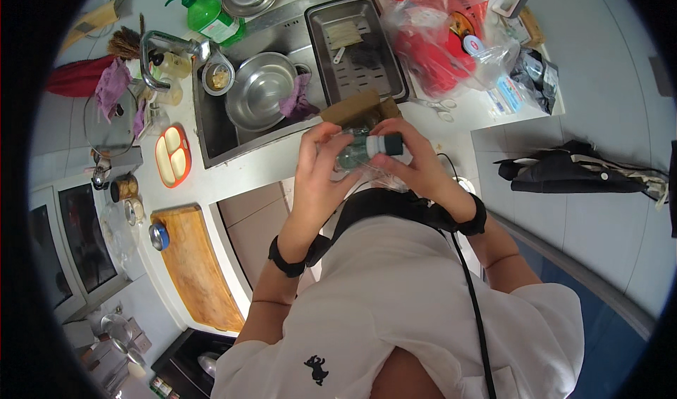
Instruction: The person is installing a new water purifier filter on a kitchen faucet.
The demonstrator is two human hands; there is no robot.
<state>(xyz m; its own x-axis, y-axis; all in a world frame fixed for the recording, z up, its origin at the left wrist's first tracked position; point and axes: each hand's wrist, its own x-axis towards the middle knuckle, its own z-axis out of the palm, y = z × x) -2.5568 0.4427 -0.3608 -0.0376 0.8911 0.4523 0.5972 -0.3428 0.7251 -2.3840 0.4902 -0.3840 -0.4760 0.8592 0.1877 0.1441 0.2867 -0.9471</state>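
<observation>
Near the sink's front edge, both my hands are closed around a clear greenish bottle [354, 153] with a white neck and dark green cap, lying sideways with the cap pointing right. My left hand [316, 173] grips its left part; my right hand [417, 166] holds it near the cap. Clear crinkled plastic [384, 177] hangs below the bottle, and I cannot tell whether it is separate. Just behind my hands is a brown cardboard box [358, 106], partly hidden by them.
A metal sink [211, 141] holds a steel bowl [255, 92], purple cloth and drainer tray [370, 81]. Scissors [443, 110], plastic bags [451, 53] and a soap bottle [211, 21] surround it. Left are a divided dish [173, 156] and wooden board [197, 272]; a black bag [564, 173] hangs right.
</observation>
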